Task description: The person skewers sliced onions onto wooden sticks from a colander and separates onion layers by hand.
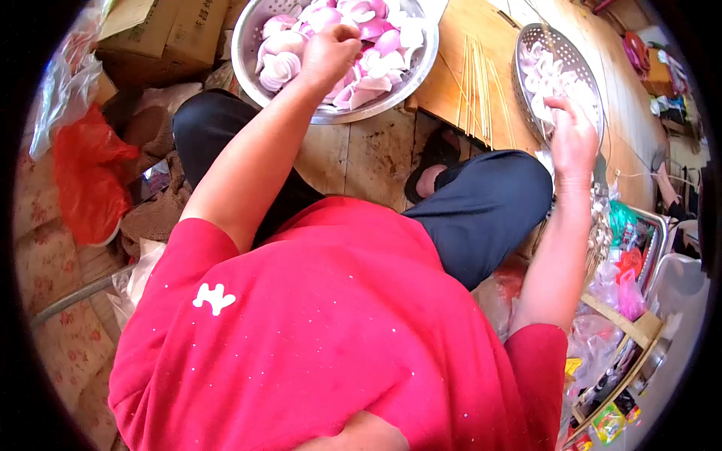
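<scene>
So here's the state of play: looks like early days to me. The round colander [316,114] by the left edge of the worktop [444,26] is heaped with loose onion pieces [387,41], purple and white. Over toward the right side, the oval colander [575,56] has its own pile of white pieces [549,75], too blurry for me to name. Between them a bunch of thin sticks [475,90] lies bare, running toward the near edge. I can't spot anything threaded or finished, so I'd guess most of the work is left.

The left hand [331,56] is in over the onion, fingers curled, but I can't tell if its grip has hold of a piece. The right hand [575,139] is at the near end of the oval colander, fingertips bunched by the white stuff; can't say if that grip is on anything either.

Tight spot, too. The right knee [489,203] pokes up right by the near edge, close to the stick ends. Off left there's a cardboard box [162,37] and a red plastic bag [94,177]; off right, more clutter, including a pink bag [630,293]. None of it seems to block the hands, just the knee crowding things.
</scene>
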`<state>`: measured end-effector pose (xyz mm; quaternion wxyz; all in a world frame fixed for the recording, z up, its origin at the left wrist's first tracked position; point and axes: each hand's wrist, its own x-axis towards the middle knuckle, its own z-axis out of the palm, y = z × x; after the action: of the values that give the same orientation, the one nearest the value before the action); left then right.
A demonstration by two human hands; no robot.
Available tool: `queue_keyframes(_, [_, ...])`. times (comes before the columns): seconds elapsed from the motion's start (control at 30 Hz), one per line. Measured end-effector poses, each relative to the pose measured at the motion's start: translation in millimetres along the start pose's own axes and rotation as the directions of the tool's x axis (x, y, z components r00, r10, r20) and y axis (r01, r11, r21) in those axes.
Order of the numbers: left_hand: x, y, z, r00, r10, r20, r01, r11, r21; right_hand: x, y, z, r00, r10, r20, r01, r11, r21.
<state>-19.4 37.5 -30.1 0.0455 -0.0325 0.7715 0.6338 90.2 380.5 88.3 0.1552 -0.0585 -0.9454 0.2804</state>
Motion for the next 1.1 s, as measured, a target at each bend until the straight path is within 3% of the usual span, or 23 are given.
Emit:
queue_keyframes(0.03, [9, -8, 5, 0.999, 0.044, -0.005, -0.043, 0.991, 0.125, -7, -31, 6, 0.992, 0.087, 0.092, -0.094, 0.993, 0.067])
queue_keyframes(0.1, [5, 12, 13, 0.985, 0.169, 0.020, -0.164, 0.909, 0.383, -17, -49, 35, 0.995, 0.013, 0.095, -0.035, 0.972, 0.234])
queue_keyframes(0.17, [16, 6, 23, 0.971, 0.227, 0.068, -0.230, 0.837, 0.497, -26, -56, 62, 0.983, 0.044, 0.178, -0.099, 0.944, 0.315])
queue_keyframes(0.23, [18, 18, 33, 0.957, 0.238, 0.167, -0.289, 0.720, 0.631, -37, -61, 85, 0.965, 0.121, 0.232, -0.211, 0.883, 0.418])
queue_keyframes(0.3, [24, 6, 44, 0.933, 0.291, 0.212, -0.341, 0.526, 0.779, -46, -68, 87, 0.944, 0.167, 0.284, -0.268, 0.890, 0.369])
queue_keyframes(0.6, [23, 15, 49, 0.959, 0.157, 0.235, -0.280, 0.424, 0.861, -58, -72, 106, 0.926, 0.160, 0.343, -0.315, 0.828, 0.464])
queue_keyframes(0.67, [28, 1, 41, 0.952, 0.191, 0.240, -0.306, 0.563, 0.768, -63, -68, 111, 0.909, 0.166, 0.381, -0.353, 0.793, 0.496])
queue_keyframes(0.7, [27, 1, 35, 0.953, 0.189, 0.238, -0.304, 0.561, 0.770, -66, -68, 113, 0.870, 0.184, 0.458, -0.430, 0.739, 0.519])
queue_keyframes(0.77, [24, -1, 20, 0.997, -0.034, 0.062, 0.005, 0.911, 0.412, -71, -73, 114, 0.823, 0.186, 0.536, -0.503, 0.677, 0.537])
queue_keyframes(0.8, [21, 5, 18, 0.971, -0.234, 0.049, 0.234, 0.972, 0.015, -74, -78, 113, 0.773, 0.213, 0.598, -0.576, 0.632, 0.519])
queue_keyframes(0.83, [16, 12, 15, 0.934, -0.351, 0.071, 0.356, 0.887, -0.295, -77, -83, 113, 0.717, 0.235, 0.656, -0.643, 0.585, 0.494])
queue_keyframes(0.9, [6, 21, 11, 0.916, -0.394, 0.077, 0.370, 0.753, -0.544, -84, -87, 117, 0.707, 0.225, 0.670, -0.653, 0.572, 0.496])
queue_keyframes(1.0, [6, 18, 5, 0.886, -0.459, 0.056, 0.371, 0.634, -0.678, -91, -93, 118, 0.673, 0.222, 0.705, -0.685, 0.546, 0.482])
queue_keyframes(1.1, [3, 19, -4, 0.889, -0.457, 0.034, 0.347, 0.622, -0.702, -99, -94, 119, 0.666, 0.202, 0.718, -0.698, 0.508, 0.505])
